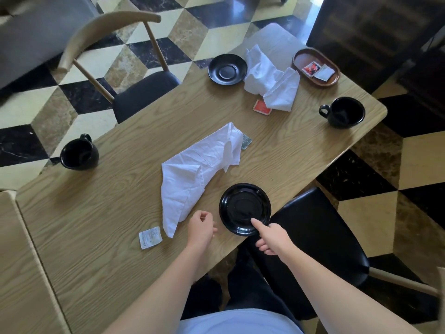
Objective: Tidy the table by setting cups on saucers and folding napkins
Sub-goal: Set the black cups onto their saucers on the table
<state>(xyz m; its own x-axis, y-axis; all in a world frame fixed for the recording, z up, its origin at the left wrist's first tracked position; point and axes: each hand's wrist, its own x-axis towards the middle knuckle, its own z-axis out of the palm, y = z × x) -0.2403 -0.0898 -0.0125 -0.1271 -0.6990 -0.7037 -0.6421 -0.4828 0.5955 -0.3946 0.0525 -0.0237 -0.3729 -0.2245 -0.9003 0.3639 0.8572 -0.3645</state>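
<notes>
Gripping the near saucer (pixel 245 208) at its rim, right hand (pixel 273 238) has thumb on top, fingers curled under the edge; left hand (pixel 201 227) loosely curled, holding nothing, hovering beside it. Saucer sits at worktop (pixel 96 213) edge, so slide it inward w/ a level grip before fetching a cup (pixel 79 153). Glossy black ceramic, slippery; napkin (pixel 192 174) is crumpled white cloth; worktop wood-grain, smooth.

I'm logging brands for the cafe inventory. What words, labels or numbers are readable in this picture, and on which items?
None can be read.
Small white sachet near the table's edge: grey print, too blurred.
Red packet beside the far crumpled white napkin: no legible text.
Two packets in the oval wooden tray: too small.
</notes>
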